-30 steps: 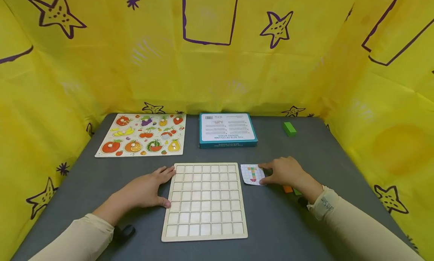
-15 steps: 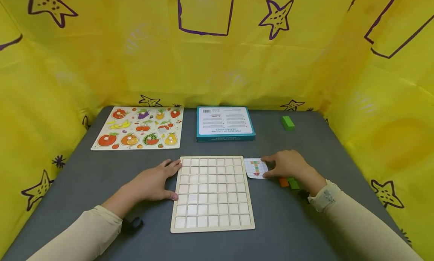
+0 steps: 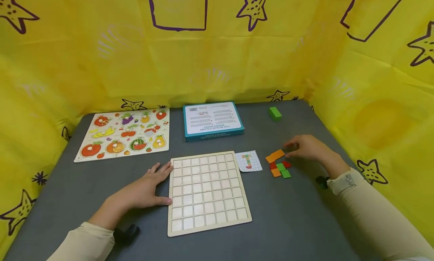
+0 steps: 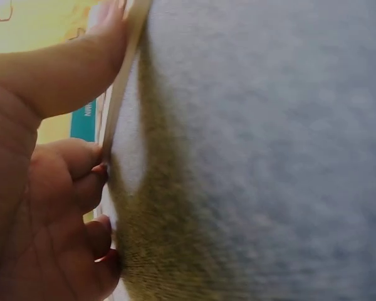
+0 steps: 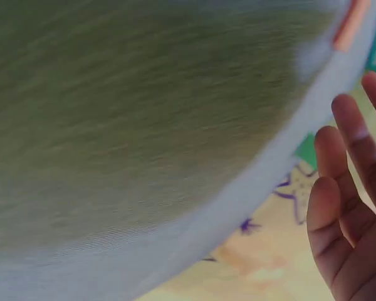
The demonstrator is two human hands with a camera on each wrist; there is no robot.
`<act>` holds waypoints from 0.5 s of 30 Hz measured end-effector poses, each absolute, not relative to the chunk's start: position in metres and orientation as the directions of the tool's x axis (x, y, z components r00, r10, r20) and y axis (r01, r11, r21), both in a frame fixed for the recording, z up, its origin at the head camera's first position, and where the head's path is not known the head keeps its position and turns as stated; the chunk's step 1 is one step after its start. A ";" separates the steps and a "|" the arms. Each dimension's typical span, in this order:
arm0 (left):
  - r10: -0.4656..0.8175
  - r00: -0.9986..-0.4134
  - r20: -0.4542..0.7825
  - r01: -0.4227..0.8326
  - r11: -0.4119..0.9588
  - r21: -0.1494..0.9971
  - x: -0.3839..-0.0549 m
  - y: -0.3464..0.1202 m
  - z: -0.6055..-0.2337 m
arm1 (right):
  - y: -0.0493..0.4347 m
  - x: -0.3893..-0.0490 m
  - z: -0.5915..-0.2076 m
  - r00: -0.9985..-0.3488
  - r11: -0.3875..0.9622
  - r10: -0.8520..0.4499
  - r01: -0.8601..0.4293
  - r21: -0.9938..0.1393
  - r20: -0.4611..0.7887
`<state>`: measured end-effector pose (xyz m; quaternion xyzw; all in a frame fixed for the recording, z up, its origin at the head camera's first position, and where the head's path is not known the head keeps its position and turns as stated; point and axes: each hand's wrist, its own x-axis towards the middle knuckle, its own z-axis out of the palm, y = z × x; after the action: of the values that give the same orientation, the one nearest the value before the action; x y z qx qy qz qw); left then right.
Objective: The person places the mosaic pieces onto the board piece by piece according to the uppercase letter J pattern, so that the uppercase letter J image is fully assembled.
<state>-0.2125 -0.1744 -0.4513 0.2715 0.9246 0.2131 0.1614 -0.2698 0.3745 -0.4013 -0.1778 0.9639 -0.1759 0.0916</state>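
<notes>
My left hand (image 3: 139, 191) rests at the left side of a pale wooden grid board (image 3: 209, 227), its thumb and fingertips spread along the rim. In the left wrist view, the thumb and fingers touch the board's edge (image 4: 122, 94). A small pattern card (image 3: 254, 163) with a coloured T-like drawing lies against the board's upper right side. Right of it is a group of flat tiles: orange tiles (image 3: 275, 155), green tiles (image 3: 285, 173) and red pieces (image 3: 286, 164). My right hand (image 3: 310, 148) hovers beside the orange tiles, its fingers loosely extended in the right wrist view.
A fruit peg puzzle (image 3: 123, 134) lies at the back left, and a teal-edged box (image 3: 214, 121) at the back middle. One green block (image 3: 275, 113) stands at the back right. Yellow patterned cloth (image 3: 217, 65) walls the grey table (image 3: 288, 223) on three sides.
My right hand has let go of the pattern card and moved right to the tiles, uncovering them. The card lies by the board. My left hand stays at the board; the head view has shifted.
</notes>
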 end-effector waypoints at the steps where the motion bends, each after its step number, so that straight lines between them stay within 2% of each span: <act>1: 0.567 -0.802 -0.190 0.424 0.763 0.488 -0.212 -0.175 -0.450 | 0.377 -0.271 -0.404 -0.916 0.874 -0.381 -0.313 -0.371 -0.124; 7: 0.544 -0.808 -0.226 0.375 0.771 0.515 -0.213 -0.175 -0.443 | 0.383 -0.279 -0.414 -0.911 0.872 -0.391 -0.322 -0.369 -0.129; 15: 0.542 -0.814 -0.207 0.389 0.775 0.498 -0.213 -0.175 -0.445 | 0.380 -0.287 -0.419 -0.877 0.847 -0.472 -0.424 -0.320 -0.087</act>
<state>-0.2128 -0.1745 -0.4449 0.2512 0.9262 0.2223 0.1722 -0.2867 0.3796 -0.4185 -0.2339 0.9576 -0.1473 0.0815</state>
